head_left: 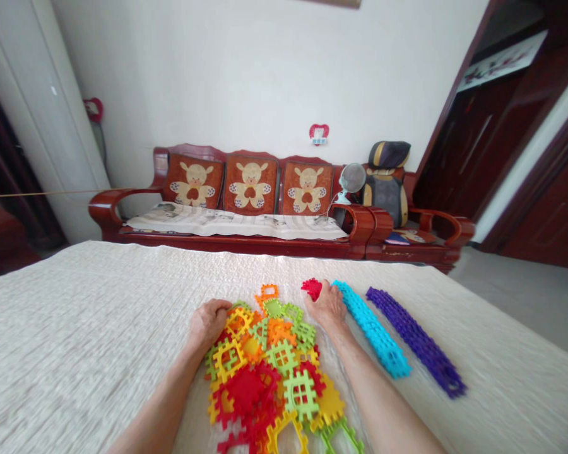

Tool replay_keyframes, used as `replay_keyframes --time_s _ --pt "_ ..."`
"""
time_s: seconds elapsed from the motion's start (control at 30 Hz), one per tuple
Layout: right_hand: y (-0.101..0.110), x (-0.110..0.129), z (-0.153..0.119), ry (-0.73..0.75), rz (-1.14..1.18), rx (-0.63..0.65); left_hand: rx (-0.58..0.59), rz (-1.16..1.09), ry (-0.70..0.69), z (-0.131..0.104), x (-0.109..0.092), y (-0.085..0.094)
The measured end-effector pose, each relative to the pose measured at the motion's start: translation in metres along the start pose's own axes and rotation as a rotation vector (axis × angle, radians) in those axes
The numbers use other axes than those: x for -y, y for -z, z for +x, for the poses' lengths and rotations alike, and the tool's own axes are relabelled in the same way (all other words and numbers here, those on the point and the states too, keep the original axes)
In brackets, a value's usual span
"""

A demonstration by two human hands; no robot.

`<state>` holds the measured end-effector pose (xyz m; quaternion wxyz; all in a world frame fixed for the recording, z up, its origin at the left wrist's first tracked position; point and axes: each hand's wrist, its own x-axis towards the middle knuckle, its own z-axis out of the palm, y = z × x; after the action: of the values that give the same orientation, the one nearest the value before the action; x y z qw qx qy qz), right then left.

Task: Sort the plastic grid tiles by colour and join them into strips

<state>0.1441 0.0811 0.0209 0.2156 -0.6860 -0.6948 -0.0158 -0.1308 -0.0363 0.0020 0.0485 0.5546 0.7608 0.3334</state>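
A loose pile of red, orange, yellow and green plastic tiles (pixel 281 356) with notched edges lies on the pale cloth between my forearms. At the pile's upper left edge, my left hand (pixel 211 323) has its fingers curled together; whatever is under the fingertips is hidden. Beyond the pile on the right, my right hand (pixel 326 304) has its fingers on some red tiles (pixel 312 288). Just right of that hand starts a long row of light blue tiles (pixel 373 329). A similar row of purple tiles (pixel 416 340) lies farther right, apart from the blue one.
The pale cloth (pixel 99 340) covers a wide table. Behind its far edge stands a red wooden sofa (pixel 360 227) with bear cushions (pixel 252 184). A small fan (pixel 351 178) and a chair with a massage pad (pixel 385 189) are at the right.
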Motion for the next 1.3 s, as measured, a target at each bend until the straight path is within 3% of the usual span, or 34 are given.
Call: replay_keyframes --time_s 0.57,0.77,0.9,1.03,1.3 --pt "0.004 -0.002 0.001 0.002 0.004 0.013 0.0 0.003 0.005 0.0 0.0 0.001" --pt "0.013 0.008 0.004 0.101 -0.009 -0.09 -0.005 -0.002 0.008 0.0 -0.002 0.001" --pt "0.015 0.025 0.019 0.156 -0.022 -0.01 -0.011 0.002 0.002 0.0 -0.003 0.002" --pt "0.011 0.036 0.031 0.119 -0.064 0.106 -0.006 0.007 0.009 -0.001 -0.004 0.003" --pt "0.006 0.033 0.033 0.092 -0.108 0.183 -0.002 0.003 -0.003 0.0 -0.001 0.0"
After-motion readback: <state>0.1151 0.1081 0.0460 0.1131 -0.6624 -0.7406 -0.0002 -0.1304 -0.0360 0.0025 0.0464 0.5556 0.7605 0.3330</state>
